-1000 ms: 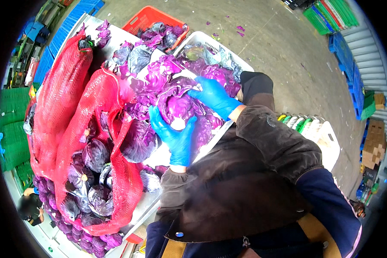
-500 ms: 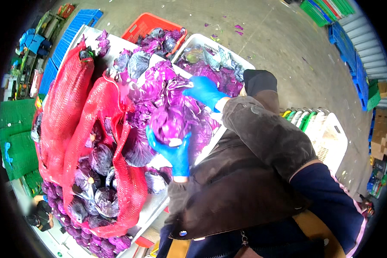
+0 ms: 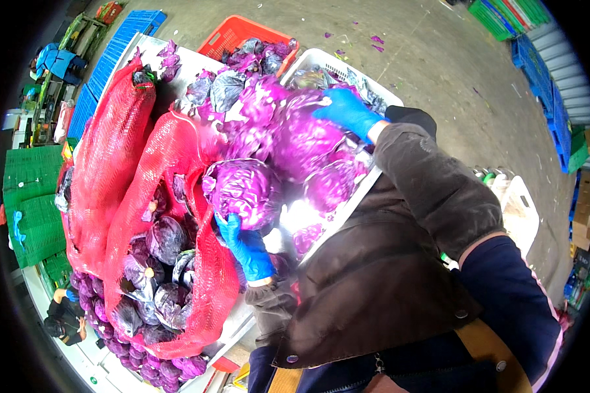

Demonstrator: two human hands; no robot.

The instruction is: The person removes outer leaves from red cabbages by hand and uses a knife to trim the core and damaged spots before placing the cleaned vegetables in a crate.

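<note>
My left hand (image 3: 244, 250), in a blue glove, cups the lower side of a trimmed red cabbage (image 3: 241, 193) with shiny purple leaves. It is close to the opening of a red mesh sack (image 3: 206, 288) that holds several dark cabbages (image 3: 167, 239). Across the white table (image 3: 295, 209), my gloved right hand (image 3: 349, 111) grips the upper edge of loose red cabbage leaves (image 3: 308, 134), partly blurred. These leaves lie beside a white crate (image 3: 390, 98). More purple leaves (image 3: 334, 187) are heaped near the table's edge.
A filled red mesh sack (image 3: 108, 170) lies at the left. An orange crate (image 3: 213, 42) with cabbage trimmings stands beyond the table. Small purple heads (image 3: 137, 363) are piled at the near left. White crates (image 3: 524, 209) stand at right. Co-workers (image 3: 62, 324) are at the left.
My left hand has drawn the cabbage left and nearer the open sack, away from the leaf heap. My right hand has moved right and away toward the white crate, with loose leaves under it.
</note>
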